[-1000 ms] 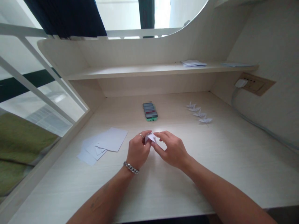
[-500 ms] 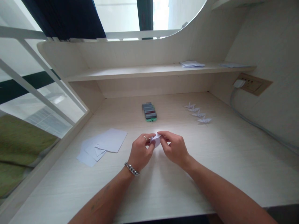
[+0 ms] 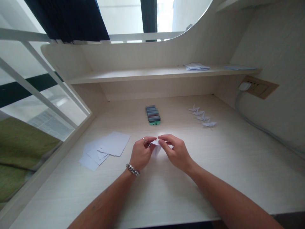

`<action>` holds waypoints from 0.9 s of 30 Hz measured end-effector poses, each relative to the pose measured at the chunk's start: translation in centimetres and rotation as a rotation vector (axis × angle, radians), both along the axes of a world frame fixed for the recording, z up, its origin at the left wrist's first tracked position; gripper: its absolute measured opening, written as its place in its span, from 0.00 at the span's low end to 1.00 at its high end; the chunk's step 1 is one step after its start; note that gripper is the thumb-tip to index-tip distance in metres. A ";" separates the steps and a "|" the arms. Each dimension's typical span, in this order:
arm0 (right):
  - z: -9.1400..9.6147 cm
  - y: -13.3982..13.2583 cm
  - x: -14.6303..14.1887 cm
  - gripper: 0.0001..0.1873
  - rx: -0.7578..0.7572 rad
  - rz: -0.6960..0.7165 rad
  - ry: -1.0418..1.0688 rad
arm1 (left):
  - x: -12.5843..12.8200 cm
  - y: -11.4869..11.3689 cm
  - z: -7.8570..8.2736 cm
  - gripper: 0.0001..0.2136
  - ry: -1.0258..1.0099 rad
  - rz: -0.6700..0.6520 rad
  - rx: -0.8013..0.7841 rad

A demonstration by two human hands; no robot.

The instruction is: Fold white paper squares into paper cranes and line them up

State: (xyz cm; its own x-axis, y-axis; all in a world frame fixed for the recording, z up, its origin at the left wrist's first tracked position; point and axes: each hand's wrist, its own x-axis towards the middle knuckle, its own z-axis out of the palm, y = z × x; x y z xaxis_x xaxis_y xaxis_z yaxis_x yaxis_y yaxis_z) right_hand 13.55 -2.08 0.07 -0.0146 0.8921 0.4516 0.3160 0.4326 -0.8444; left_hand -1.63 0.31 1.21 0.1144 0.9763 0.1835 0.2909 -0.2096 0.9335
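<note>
Between my two hands is a small piece of folded white paper [image 3: 156,142], held just above the desk. My left hand [image 3: 141,152], with a ring and a chain bracelet at the wrist, pinches its left side between thumb and fingers. On the right side, my right hand [image 3: 175,152] grips the paper with thumb and index finger. The fingers cover parts of the folds. To the left lie several loose white paper sheets [image 3: 116,143]. Several folded paper cranes [image 3: 203,117] stand in a slanting row at the back right.
A phone-like object [image 3: 153,115], blurred out, lies behind my hands. Paper stacks [image 3: 196,66] rest on the shelf [image 3: 143,77]. A plug with a grey cable [image 3: 252,122] hangs from the wall socket [image 3: 260,87] at right. White rails [image 3: 39,92] border the left side.
The folded paper has turned and now shows a flatter upper face. My left hand has shifted slightly left, and my right fingers have moved a little left over the paper.
</note>
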 end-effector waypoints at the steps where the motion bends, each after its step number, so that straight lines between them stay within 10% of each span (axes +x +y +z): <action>1: -0.1 0.1 0.0 0.09 -0.037 -0.001 0.044 | 0.0 0.0 0.1 0.07 -0.005 0.015 -0.006; 27: -0.6 1.5 0.8 0.17 -0.474 0.273 0.421 | -0.4 -0.1 -0.6 0.15 -0.031 -0.136 -0.088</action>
State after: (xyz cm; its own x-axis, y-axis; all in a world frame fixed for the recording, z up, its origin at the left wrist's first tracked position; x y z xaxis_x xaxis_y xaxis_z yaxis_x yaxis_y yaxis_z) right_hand 14.34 -0.60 -0.58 -0.1755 0.9840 0.0298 -0.1480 0.0036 -0.9890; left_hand -2.06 0.25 0.59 0.2419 0.9647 0.1039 0.2365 -0.1625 0.9579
